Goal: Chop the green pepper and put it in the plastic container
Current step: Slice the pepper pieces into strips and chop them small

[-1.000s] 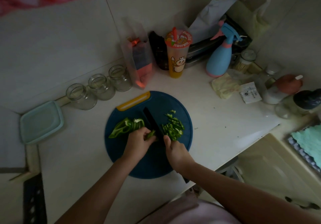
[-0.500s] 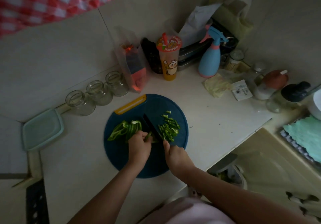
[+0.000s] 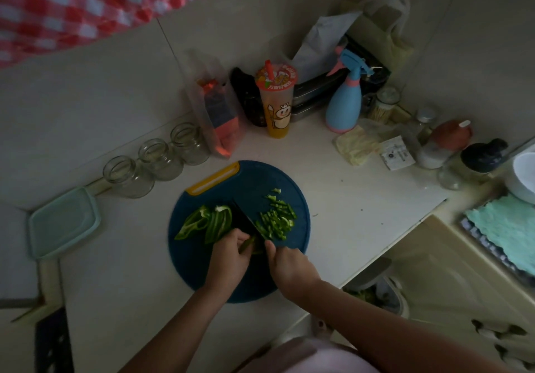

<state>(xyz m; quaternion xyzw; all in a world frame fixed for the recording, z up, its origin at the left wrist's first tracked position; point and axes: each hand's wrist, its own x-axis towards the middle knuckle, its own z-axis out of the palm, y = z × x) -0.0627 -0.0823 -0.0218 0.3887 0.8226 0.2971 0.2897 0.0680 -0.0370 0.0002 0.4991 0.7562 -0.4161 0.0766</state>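
Head view, dim kitchen counter (image 3: 362, 204). Round blue cutting board (image 3: 292, 181) sits mid-frame, with a yellow handle on its upper left edge. My left hand (image 3: 228, 256) is curled, fingertips pinning a green pepper strip (image 3: 249, 245) to the board near its lower centre. My right hand (image 3: 291, 265) is wrapped around the handle of the knife (image 3: 249, 223) — the handle is hidden in my fist, and the dark blade runs up and left from it, right beside the strip. Left of the blade: larger uncut pepper pieces (image 3: 207, 222), overlapping each other. Right of the blade: a pile of chopped pepper bits (image 3: 278, 219), with a few strays above it, all on the board. Plastic container (image 3: 63, 222) — pale green, squarish, at the left edge of the frame, well apart from the board; can't tell if it's lidded. Three glass jars (image 3: 162, 155) stand in a row to the upper left of the board. Printed cup (image 3: 276, 103) and blue spray bottle (image 3: 344, 103) stand upper centre by the wall.
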